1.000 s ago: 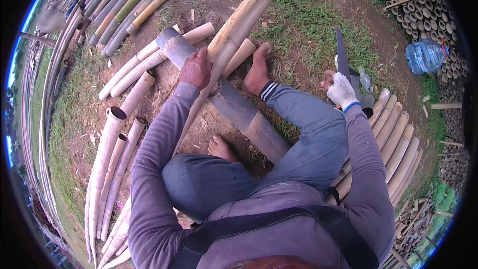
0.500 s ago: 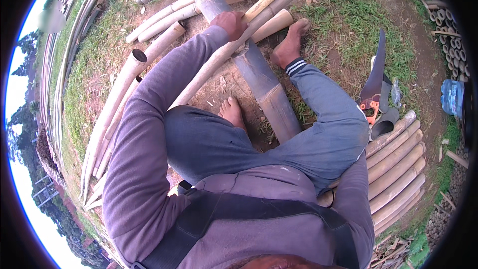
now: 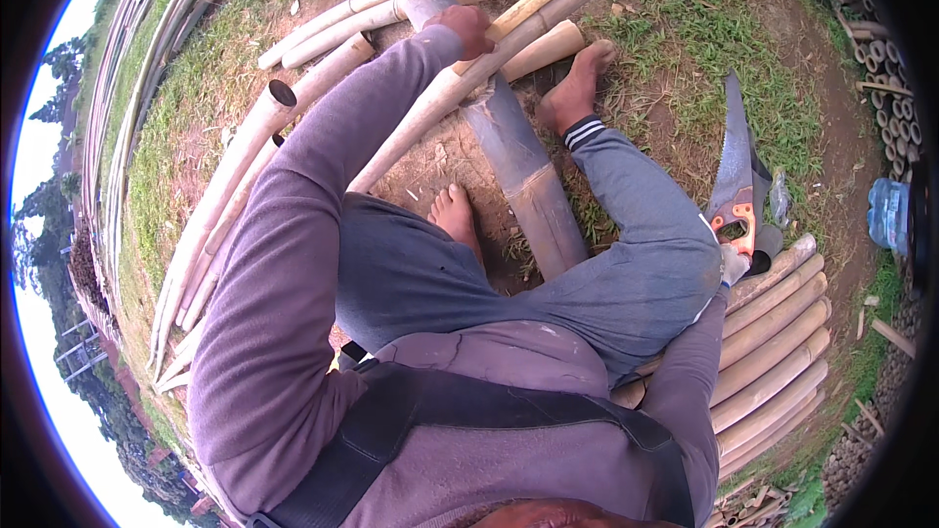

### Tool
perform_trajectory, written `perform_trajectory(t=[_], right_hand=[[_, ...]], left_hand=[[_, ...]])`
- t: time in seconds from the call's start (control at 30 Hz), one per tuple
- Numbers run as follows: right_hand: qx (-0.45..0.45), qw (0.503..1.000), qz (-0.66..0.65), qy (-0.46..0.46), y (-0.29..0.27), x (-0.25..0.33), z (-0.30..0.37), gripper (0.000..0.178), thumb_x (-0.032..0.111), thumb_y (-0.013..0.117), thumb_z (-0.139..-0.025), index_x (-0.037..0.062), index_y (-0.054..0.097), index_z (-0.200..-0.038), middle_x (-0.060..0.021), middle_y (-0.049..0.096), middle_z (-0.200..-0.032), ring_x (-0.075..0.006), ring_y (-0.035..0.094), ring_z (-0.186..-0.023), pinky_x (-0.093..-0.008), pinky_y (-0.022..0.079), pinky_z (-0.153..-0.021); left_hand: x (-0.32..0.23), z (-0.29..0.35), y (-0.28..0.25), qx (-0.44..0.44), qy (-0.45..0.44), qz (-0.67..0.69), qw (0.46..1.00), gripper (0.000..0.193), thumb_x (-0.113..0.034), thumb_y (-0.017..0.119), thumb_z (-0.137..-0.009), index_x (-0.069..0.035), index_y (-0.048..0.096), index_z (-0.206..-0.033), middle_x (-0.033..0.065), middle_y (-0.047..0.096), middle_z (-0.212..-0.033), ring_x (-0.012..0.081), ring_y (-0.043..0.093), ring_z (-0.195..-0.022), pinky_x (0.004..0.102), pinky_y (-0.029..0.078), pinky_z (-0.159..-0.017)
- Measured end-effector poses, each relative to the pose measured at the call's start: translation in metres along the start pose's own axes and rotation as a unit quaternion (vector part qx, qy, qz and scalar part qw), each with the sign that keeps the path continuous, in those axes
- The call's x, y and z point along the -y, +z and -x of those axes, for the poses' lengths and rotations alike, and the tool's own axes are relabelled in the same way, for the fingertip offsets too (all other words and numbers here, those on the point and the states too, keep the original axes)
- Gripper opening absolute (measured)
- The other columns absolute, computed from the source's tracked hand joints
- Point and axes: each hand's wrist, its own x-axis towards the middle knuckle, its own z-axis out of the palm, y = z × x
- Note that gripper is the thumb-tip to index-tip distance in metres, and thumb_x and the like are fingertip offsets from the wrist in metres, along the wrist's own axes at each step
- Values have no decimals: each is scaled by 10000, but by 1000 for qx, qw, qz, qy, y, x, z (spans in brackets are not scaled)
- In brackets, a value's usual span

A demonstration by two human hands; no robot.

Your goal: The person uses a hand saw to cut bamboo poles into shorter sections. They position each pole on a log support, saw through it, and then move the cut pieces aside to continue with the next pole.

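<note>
A long pale bamboo pole [image 3: 438, 98] lies slantwise across a thick dark bamboo log [image 3: 533, 176] on the ground between my feet. Fingers curled, my left hand [image 3: 462, 29] grips the pole just where it crosses the log. To the right of my right knee, my right hand [image 3: 734, 264], in a pale glove, has hold of the orange handle of a hand saw [image 3: 736, 161]. Its blade points away from me with the toothed edge to the left. Part of the right hand is hidden by the knee and handle.
Cut bamboo lengths [image 3: 773, 342] lie side by side at my right, with a dark tube-like object [image 3: 768, 246] near the saw. More bamboo poles [image 3: 230, 171] rest on the left. A blue water jug [image 3: 888, 213] stands far right, near stacked bamboo pieces [image 3: 890, 108].
My right hand has come out from behind the knee and taken the saw's handle. The saw has turned, so its blade face shows more. My left hand stays on the pole.
</note>
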Motion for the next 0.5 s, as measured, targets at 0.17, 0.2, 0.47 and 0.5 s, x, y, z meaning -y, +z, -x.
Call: perform_trajectory(t=[0.17,0.2,0.47,0.5], right_hand=[[106,896,-427,-49,-96,71,-14,405,-68,720,-863,7,649,-1254,-108,729,-1020,-202,684,-767,-318,563,-717],[99,903,-407,-93,-127,108,2,413,-69,707,-861,12,629,-1259,-70,680,-981,-160,644,-739,-292,535,-686],[233,913,-258,-215,-303,236,122,297,171,732,-925,6,656,-1159,-28,622,-862,-73,554,-686,-240,478,-619],[257,909,-252,-210,-309,242,133,307,175,731,-903,1,654,-1144,-21,619,-822,-71,559,-675,-235,484,-612]], left_hand=[[29,21,15,27,-50,-8,998,526,-523,800,-910,-127,778,-1255,140,760,-1278,356,704,-1243,485,551,-1063],[28,19,14,24,-43,-11,999,532,-523,807,-905,-124,777,-1257,139,760,-1278,355,705,-1243,483,552,-1063],[17,-3,14,4,-31,-19,999,564,-518,858,-863,-130,785,-1264,126,762,-1298,374,710,-1241,578,570,-1018],[16,-4,13,20,-32,-29,999,569,-520,863,-858,-131,786,-1266,126,763,-1300,378,712,-1238,590,572,-1011]])
